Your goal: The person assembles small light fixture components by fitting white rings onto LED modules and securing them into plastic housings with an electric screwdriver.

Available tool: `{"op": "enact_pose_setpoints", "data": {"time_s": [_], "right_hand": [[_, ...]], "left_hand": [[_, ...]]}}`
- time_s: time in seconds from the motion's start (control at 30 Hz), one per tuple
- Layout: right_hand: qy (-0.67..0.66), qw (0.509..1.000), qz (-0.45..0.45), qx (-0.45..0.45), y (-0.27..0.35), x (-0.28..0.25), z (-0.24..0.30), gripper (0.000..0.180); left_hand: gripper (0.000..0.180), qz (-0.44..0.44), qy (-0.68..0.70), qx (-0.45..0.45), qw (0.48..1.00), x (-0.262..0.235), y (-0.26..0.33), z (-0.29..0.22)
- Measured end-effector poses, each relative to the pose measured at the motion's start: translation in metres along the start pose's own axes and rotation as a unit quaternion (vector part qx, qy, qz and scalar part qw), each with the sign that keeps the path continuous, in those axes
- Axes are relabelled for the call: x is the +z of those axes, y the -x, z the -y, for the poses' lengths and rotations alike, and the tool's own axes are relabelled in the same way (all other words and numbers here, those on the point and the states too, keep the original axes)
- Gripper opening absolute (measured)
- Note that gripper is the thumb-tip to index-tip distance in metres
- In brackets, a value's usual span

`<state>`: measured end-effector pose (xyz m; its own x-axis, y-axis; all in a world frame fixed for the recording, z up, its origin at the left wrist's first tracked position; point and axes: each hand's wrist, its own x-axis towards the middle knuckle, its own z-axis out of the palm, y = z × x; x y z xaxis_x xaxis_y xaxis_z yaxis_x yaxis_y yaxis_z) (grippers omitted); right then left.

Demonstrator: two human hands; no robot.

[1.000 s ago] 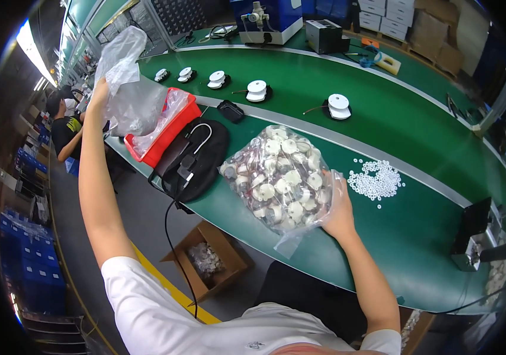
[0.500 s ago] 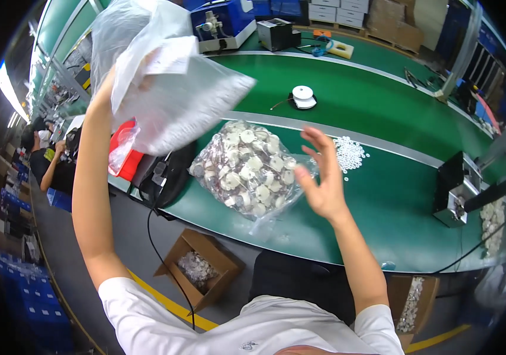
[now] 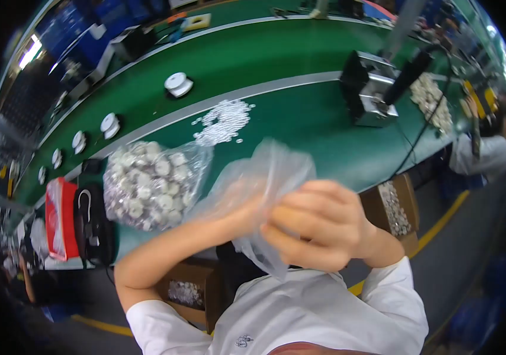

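The green desk runs in a broad curve before the person, with a green belt along its far side, a grey rail between the two. On the floor by the near edge stand two cardboard boxes, the left box partly hidden by the person's arm, the right box out past the right elbow; both have pale small parts in them. On the desk's left half sits a bulging full bag of clear plastic, packed with round, cream-coloured parts. The clear bag is up in front of the person's chest, right of the full bag, loose and crumpled. Over on the far right I see a black-and-silver machine. At the left end is a red bin with clear plastic in it, and just right of that a black pouch with a cable. The right hand is curled tight, fingers gripping the clear bag. The left hand shows dimly through the film; whether its fingers are closed I can't tell. White reels stand spaced along the belt. Smallest, white rings lie scattered beyond the full bag, near the rail.
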<state>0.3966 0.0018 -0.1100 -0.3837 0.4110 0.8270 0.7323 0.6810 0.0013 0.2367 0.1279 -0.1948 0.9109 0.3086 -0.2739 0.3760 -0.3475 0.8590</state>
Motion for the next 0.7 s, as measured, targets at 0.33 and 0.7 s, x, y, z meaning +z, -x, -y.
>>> {"op": "enact_pose_setpoints", "data": {"time_s": [0.33, 0.7], "right_hand": [[-0.171, 0.930, 0.321, 0.060, 0.061, 0.044, 0.076, 0.020], [-0.027, 0.924, 0.124, 0.361, 0.058, 0.095, -0.032, 0.023]], "left_hand": [[0.049, -0.055, -0.229, -0.028, 0.971, 0.022, -0.026, -0.017], [0.032, -0.077, -0.345, 0.068, 0.933, 0.028, -0.008, 0.104]]}}
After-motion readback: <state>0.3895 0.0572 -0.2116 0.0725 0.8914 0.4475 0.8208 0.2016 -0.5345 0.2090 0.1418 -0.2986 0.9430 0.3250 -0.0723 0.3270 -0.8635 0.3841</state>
